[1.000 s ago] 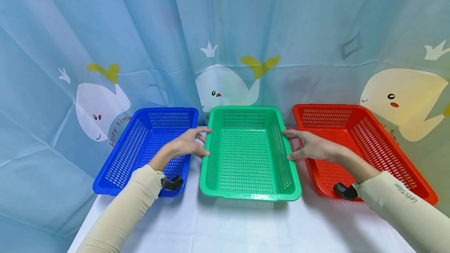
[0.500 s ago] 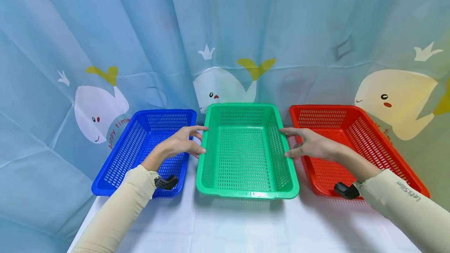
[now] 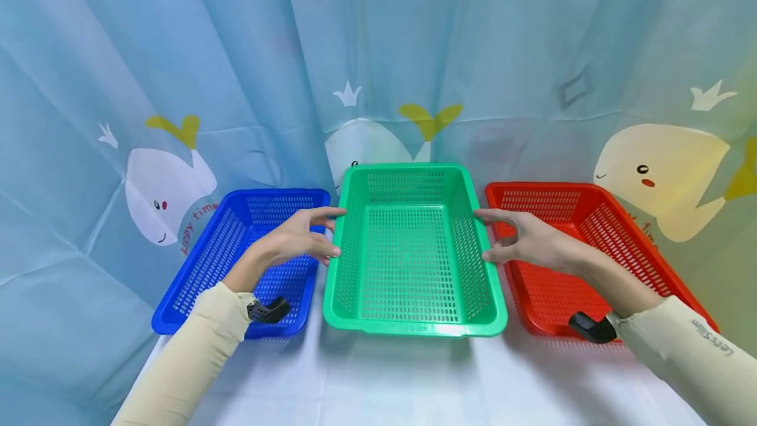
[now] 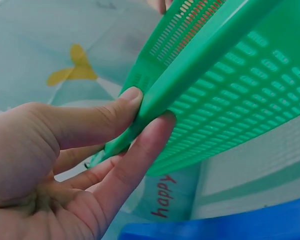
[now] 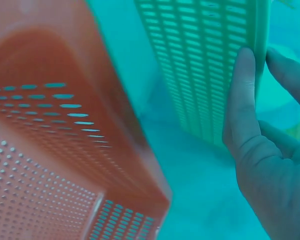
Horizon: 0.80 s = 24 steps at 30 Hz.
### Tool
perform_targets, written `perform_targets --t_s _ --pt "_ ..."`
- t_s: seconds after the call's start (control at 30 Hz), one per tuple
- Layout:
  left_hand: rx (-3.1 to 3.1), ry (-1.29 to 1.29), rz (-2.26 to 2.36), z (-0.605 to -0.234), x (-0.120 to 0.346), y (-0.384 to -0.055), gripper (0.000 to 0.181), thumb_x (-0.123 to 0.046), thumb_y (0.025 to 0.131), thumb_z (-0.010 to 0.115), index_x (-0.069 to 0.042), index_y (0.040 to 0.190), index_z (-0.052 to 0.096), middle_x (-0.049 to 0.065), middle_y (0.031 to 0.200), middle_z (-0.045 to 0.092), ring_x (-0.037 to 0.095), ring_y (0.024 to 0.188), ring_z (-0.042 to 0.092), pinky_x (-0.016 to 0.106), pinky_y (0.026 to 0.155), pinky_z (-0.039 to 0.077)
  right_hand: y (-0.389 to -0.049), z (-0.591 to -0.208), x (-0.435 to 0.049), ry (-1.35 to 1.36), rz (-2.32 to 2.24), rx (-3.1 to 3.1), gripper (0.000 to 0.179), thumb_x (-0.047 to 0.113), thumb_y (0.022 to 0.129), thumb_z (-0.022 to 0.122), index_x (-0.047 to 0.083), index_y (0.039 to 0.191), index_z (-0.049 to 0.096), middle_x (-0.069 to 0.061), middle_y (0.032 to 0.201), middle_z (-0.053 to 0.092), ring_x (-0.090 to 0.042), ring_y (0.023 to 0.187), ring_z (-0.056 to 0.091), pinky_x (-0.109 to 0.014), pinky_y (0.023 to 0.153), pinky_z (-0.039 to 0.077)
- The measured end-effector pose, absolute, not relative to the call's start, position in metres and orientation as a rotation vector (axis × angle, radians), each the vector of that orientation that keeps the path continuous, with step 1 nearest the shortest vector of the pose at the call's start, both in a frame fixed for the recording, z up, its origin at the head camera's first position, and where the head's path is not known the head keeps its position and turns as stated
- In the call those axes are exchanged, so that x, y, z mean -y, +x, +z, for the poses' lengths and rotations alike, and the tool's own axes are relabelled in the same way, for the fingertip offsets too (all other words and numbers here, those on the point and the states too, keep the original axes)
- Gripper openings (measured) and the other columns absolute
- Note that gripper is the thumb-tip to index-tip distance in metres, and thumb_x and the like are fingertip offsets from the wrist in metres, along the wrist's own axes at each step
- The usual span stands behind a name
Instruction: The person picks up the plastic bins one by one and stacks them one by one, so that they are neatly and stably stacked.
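Observation:
A green mesh basket (image 3: 414, 329), with nothing inside, is held raised above the white table, its shadow below it. My left hand (image 3: 296, 240) pinches its left rim; in the left wrist view, the thumb of that hand (image 4: 90, 145) lies on one side of the green basket's rim (image 4: 190, 67) and the fingers on the other. On the opposite rim, my right hand (image 3: 532, 242) pinches the basket; the right wrist view shows fingers of this hand (image 5: 270, 155) against the outside of the green mesh wall (image 5: 200, 60).
To the left stands a blue basket (image 3: 284, 194), partly behind my left arm. A red basket (image 3: 547, 187) is on the right, partly under my right arm. Behind them hangs a light blue curtain (image 3: 390, 38) with printed whales. White cloth covers the table (image 3: 402, 386).
Both hands have raised the green basket higher off the table, and its far edge now covers more of the curtain's middle whale. The blue and red baskets stay in place.

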<state>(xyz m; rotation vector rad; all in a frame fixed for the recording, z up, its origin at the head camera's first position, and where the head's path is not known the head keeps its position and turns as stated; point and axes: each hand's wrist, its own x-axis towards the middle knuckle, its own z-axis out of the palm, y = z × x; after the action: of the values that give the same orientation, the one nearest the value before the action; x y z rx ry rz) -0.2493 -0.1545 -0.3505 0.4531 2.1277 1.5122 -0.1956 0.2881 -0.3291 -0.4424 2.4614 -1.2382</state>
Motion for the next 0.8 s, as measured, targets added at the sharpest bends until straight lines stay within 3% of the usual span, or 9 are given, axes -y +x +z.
perform_targets --t_s 0.1,0.2,0.43,0.63,0.8 --pt "-2.119 0.472 1.538 -0.346 0.158 -0.247 0.085 0.007 0.088 0.076 -0.019 0.159 0.039 0.019 0.136 0.042 0.033 0.091 0.073 0.051 0.083 0.061 -0.193 -0.322 -0.289 -0.434 -1.28 -2.453 0.089 0.024 0.09 0.082 0.017 0.162 0.031 -0.016 0.085 0.065 -0.028 0.076 0.067 -0.046 0.09 0.054" --pt "-2.118 0.506 1.568 -0.341 0.159 -0.245 0.085 0.007 0.088 0.077 -0.019 0.159 0.039 0.02 0.136 0.041 0.031 0.091 0.073 0.053 0.084 0.061 -0.19 -0.315 -0.291 -0.42 -1.326 -2.449 0.087 0.025 0.089 0.083 0.022 0.161 0.034 -0.013 0.073 0.055 -0.028 0.072 0.06 -0.043 0.082 0.05" --pt "-2.138 0.574 1.626 -0.337 0.162 -0.239 0.083 0.003 0.088 0.079 -0.019 0.158 0.041 0.019 0.138 0.042 0.029 0.09 0.072 0.055 0.081 0.061 -0.185 -0.308 -0.294 -0.465 -1.372 -2.489 0.084 0.025 0.09 0.082 0.025 0.16 0.036 -0.015 0.08 0.058 -0.021 0.075 0.06 -0.036 0.068 0.047" --pt "-2.121 0.593 1.662 -0.337 0.165 -0.238 0.083 0.002 0.088 0.079 -0.02 0.158 0.042 0.019 0.137 0.042 0.029 0.089 0.072 0.068 0.087 0.054 -0.183 -0.309 -0.293 -0.477 -1.375 -2.515 0.083 0.025 0.09 0.082 0.025 0.16 0.037 -0.013 0.083 0.059 -0.023 0.08 0.063 -0.037 0.068 0.047" --pt "-2.129 0.603 1.653 -0.337 0.167 -0.237 0.083 0.001 0.088 0.079 -0.02 0.159 0.041 0.019 0.137 0.042 0.029 0.088 0.072 0.068 0.088 0.054 -0.182 -0.309 -0.291 -0.467 -1.378 -2.514 0.084 0.025 0.09 0.083 0.025 0.16 0.036 -0.012 0.082 0.058 -0.024 0.082 0.064 -0.036 0.068 0.046"
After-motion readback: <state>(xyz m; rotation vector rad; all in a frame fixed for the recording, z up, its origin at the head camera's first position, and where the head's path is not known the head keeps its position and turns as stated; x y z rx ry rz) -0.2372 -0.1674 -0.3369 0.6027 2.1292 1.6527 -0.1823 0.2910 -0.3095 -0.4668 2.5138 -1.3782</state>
